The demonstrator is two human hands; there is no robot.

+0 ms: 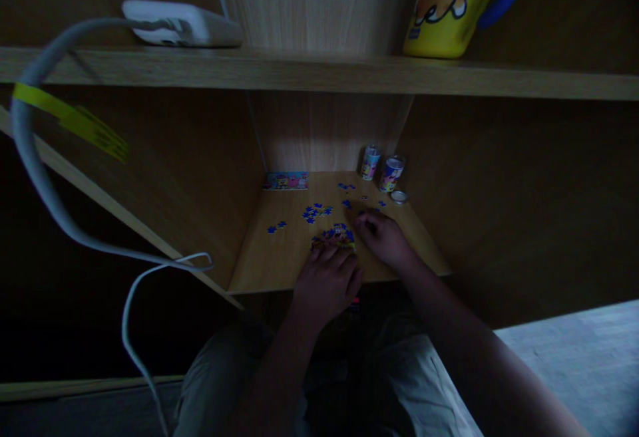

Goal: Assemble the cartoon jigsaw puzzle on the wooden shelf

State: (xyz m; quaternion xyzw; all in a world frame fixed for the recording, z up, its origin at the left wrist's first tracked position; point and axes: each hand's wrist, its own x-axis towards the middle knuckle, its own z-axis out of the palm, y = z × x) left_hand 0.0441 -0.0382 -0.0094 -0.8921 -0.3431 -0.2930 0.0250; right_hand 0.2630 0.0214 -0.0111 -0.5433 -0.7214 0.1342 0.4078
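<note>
A partly joined jigsaw puzzle lies near the shelf's front edge, with blue and many-coloured parts showing. My left hand rests flat across its near side, fingers stretched out, covering some of it. Just right of the puzzle, my right hand is closed with thumb and fingers pinched together. Whatever its fingertips hold is too dark and small to make out. Loose blue puzzle pieces form a group beyond the puzzle. Two more pieces lie to the left, and several scattered pieces lie beyond my right hand.
At the back left stands a colourful picture card. Two printed cans and a round lid are at the back right. Overhead, a shelf board carries a white adapter and yellow mug. A cable hangs left.
</note>
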